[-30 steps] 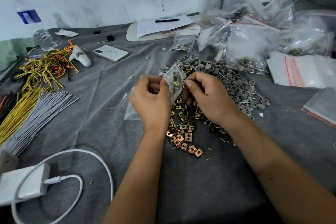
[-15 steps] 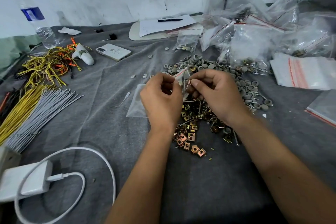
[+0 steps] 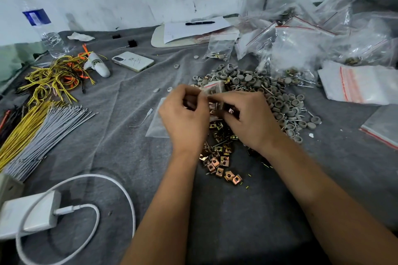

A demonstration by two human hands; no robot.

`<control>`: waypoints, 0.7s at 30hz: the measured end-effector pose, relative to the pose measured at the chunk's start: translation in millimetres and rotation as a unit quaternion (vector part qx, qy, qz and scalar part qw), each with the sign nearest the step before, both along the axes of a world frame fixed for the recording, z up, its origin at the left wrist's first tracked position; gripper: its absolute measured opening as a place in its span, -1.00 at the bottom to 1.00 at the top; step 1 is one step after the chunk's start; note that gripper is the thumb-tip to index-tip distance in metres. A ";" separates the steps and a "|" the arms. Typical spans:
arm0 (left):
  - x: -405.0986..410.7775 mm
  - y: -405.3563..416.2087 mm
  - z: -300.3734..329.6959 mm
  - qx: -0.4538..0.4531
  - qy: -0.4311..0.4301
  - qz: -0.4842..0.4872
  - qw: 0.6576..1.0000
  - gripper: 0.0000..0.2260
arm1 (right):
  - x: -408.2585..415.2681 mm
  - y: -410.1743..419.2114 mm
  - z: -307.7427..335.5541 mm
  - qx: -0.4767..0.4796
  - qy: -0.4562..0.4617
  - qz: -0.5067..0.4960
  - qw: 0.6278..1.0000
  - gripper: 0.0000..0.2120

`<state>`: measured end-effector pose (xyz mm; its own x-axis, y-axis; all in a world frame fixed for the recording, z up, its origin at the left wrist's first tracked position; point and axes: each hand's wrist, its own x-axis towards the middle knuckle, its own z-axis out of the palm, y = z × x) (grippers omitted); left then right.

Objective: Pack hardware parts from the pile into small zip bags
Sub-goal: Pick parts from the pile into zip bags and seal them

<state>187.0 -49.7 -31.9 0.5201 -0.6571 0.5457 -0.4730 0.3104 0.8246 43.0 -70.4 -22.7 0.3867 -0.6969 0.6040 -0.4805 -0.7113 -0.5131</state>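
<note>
Head view: on wrinkled grey felt cloth (image 3: 107,153), coppery square clips (image 3: 221,161) and round grey caps (image 3: 286,103) lie heaped. The left hand (image 3: 183,118) and right hand (image 3: 249,118) both pinch a small clear zip bag (image 3: 212,90) between their fingertips, just above the pile. No lettering is legible.

Bare forearms, no sleeves, hands (image 3: 217,118) ungloved

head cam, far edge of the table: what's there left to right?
water bottle → crumpled tissue → small black blocks → paper with a pen → heap of clear zip bags
</note>
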 end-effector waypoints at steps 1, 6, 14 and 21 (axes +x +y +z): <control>1.6 0.0 0.4 -0.004 0.029 0.016 0.999 -0.94 | 0.2 -0.1 0.3 -0.004 -0.014 -0.006 1.000 -0.65; 5.8 -0.2 4.8 -0.022 0.128 0.089 0.988 -0.87 | -11.0 -8.5 0.6 0.006 0.059 -0.001 0.998 -0.86; 5.2 0.0 6.6 -0.023 0.148 0.091 0.984 -0.78 | -10.0 -8.2 -1.3 0.099 0.247 0.047 0.963 -0.73; 4.0 2.0 6.2 -0.012 0.143 0.080 0.986 -0.81 | -7.7 -4.2 2.6 0.110 0.269 0.049 0.956 -0.75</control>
